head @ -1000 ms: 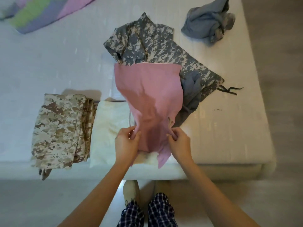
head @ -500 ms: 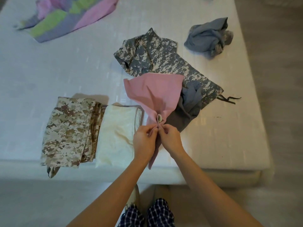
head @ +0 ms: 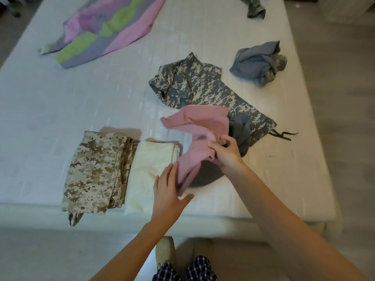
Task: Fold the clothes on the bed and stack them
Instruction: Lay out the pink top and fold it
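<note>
Head view: the bed [head: 60,110] carries all the clothes. Near its front edge a folded tan camouflage garment [head: 97,171] lies flat, and a folded cream cloth [head: 150,171] lies touching its right side. Just right of those, the pink cloth [head: 198,126] is bunched and partly lifted. Its upper part spreads over the lower end of a grey camouflage garment [head: 198,86], and its lower tail hangs down across a dark grey cloth [head: 205,175].

The right hand [head: 227,153] has its fingers curled tight into the middle of the pink cloth, gripping a gathered fold. The left hand [head: 168,189] is spread wide, its fingers straight. Its palm lies over the cream cloth's right edge and its fingertips touch the pink tail; it grips nothing.

Farther back on the bed, a crumpled grey-blue bundle [head: 257,63] sits well apart to the right. A striped pink, green and grey cloth [head: 105,31] lies unfolded at the far left, and another camouflage piece [head: 253,7] lies at the far edge. No writing can be read on any fabric. Checked trousers [head: 198,268] show at the bottom.
</note>
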